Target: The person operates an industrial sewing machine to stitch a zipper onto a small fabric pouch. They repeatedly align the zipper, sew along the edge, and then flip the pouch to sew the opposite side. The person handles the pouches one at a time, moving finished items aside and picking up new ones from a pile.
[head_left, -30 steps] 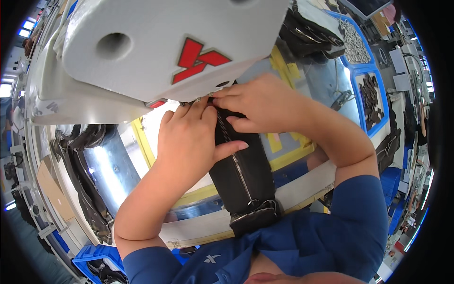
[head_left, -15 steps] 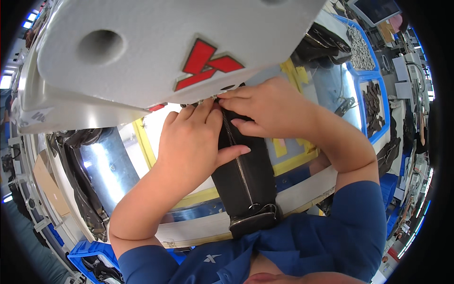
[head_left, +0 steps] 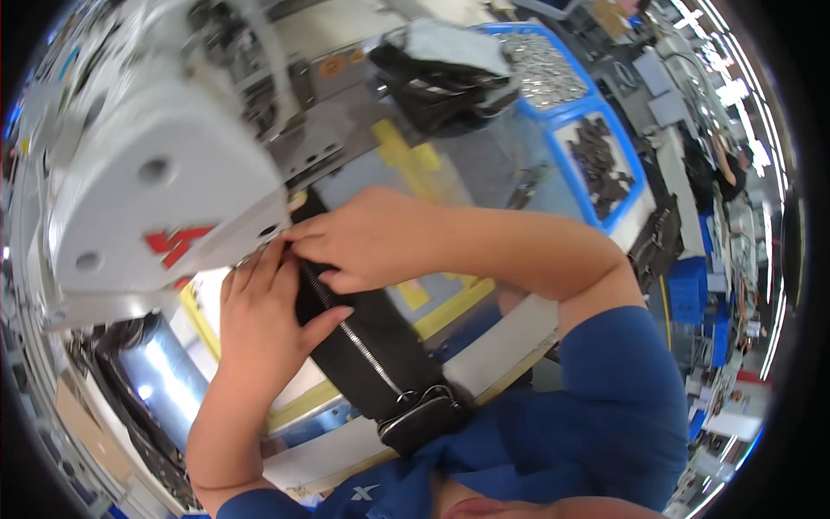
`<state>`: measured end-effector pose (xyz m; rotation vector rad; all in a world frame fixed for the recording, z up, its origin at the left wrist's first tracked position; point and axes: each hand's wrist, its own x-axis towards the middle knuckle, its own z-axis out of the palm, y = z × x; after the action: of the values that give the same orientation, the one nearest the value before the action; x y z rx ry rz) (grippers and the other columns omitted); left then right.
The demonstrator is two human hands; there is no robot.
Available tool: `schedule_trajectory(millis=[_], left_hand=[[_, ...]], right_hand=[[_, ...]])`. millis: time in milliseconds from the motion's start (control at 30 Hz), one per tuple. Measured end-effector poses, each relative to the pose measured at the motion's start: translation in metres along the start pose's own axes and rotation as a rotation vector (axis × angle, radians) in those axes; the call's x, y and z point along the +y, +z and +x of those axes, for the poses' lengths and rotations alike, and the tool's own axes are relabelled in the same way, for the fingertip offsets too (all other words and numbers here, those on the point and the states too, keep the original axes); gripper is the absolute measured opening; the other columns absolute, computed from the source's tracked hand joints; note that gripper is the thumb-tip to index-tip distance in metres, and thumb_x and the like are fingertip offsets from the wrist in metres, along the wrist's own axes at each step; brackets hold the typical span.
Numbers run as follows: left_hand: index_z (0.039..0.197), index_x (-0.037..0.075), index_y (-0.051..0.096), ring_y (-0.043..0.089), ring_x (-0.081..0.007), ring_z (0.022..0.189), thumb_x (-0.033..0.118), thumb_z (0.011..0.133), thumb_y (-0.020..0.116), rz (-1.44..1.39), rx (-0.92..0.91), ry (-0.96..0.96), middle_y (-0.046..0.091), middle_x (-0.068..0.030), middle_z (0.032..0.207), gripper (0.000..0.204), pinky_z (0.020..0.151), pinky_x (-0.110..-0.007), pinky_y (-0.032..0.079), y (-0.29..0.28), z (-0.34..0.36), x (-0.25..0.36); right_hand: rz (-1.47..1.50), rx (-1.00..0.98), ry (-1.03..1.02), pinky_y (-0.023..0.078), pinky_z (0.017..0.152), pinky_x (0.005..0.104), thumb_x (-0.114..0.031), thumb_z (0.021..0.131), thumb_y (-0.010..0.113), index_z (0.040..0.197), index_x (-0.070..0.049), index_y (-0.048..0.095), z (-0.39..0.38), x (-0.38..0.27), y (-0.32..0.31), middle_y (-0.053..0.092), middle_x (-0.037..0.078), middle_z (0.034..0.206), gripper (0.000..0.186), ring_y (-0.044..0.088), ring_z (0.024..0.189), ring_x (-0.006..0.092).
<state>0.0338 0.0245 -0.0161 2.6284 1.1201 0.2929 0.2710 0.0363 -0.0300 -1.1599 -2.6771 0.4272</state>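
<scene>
The white sewing machine head (head_left: 130,203) with a red emblem stands at upper left. Below it a black fabric strip (head_left: 380,333) with a metal zipper (head_left: 363,350) runs diagonally toward my body, ending in a small zipped pouch (head_left: 419,424). My left hand (head_left: 264,320) rests on the strip's upper end, fingers reaching to the machine edge, thumb spread over the zipper. My right hand (head_left: 363,242) lies beside it on the same end, fingertips at the machine edge, thumb apart from the fingers. Fingertips near the machine are partly hidden or blurred, so any pinch cannot be made out.
Yellow tape (head_left: 415,294) marks the work plate. Beyond lie stacked black pieces (head_left: 437,91), a blue tray of metal parts (head_left: 545,73) and another of dark pieces (head_left: 596,169). More dark items (head_left: 653,233) lie right, metal rails left. A co-worker (head_left: 731,169) is at far right.
The view has swung, so the machine appears lower and further left, showing more of the table beyond. My hands stay on the strip at the machine edge.
</scene>
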Motion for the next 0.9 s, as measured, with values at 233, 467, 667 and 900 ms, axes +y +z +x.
schedule_trajectory(millis=[233, 467, 667, 900], left_hand=[[0.138, -0.006, 0.064, 0.058, -0.0406, 0.136, 0.062, 0.076, 0.083, 0.027, 0.040, 0.196, 0.062, -0.0229, 0.147, 0.094, 0.113, -0.052, 0.041, 0.017, 0.006, 0.006], [0.135, -0.006, 0.065, 0.058, -0.0429, 0.135, 0.060, 0.079, 0.082, 0.057, 0.095, 0.192, 0.062, -0.0247, 0.146, 0.088, 0.112, -0.053, 0.042, 0.023, -0.001, 0.003], [0.134, -0.004, 0.067, 0.061, -0.0389, 0.132, 0.059, 0.081, 0.081, 0.064, 0.120, 0.222, 0.065, -0.0209, 0.144, 0.084, 0.112, -0.052, 0.043, 0.028, 0.005, 0.003], [0.127, -0.002, 0.071, 0.065, -0.0374, 0.124, 0.054, 0.080, 0.083, 0.069, 0.202, 0.227, 0.069, -0.0184, 0.135, 0.074, 0.107, -0.049, 0.048, 0.026, 0.001, 0.001]], right_hand=[[-0.002, 0.072, -0.037, 0.063, 0.080, 0.0416, -0.032, 0.094, 0.071, 0.119, -0.010, 0.075, -0.042, 0.021, -0.018, 0.072, 0.006, 0.133, 0.034, 0.075, 0.103, 0.0259], [-0.112, 0.709, 0.560, 0.058, 0.073, 0.0346, -0.018, 0.090, 0.079, 0.098, -0.006, 0.080, -0.123, 0.102, -0.115, 0.077, 0.010, 0.093, 0.015, 0.072, 0.078, 0.0193], [-0.324, 0.545, 0.930, 0.054, 0.103, 0.0471, -0.015, 0.089, 0.075, 0.118, -0.009, 0.079, -0.222, 0.264, -0.112, 0.076, 0.019, 0.120, 0.030, 0.071, 0.114, 0.0395], [-0.421, 0.339, 0.967, 0.054, 0.101, 0.0511, -0.015, 0.095, 0.071, 0.114, -0.006, 0.078, -0.212, 0.292, -0.100, 0.075, 0.022, 0.120, 0.023, 0.070, 0.115, 0.0420]])
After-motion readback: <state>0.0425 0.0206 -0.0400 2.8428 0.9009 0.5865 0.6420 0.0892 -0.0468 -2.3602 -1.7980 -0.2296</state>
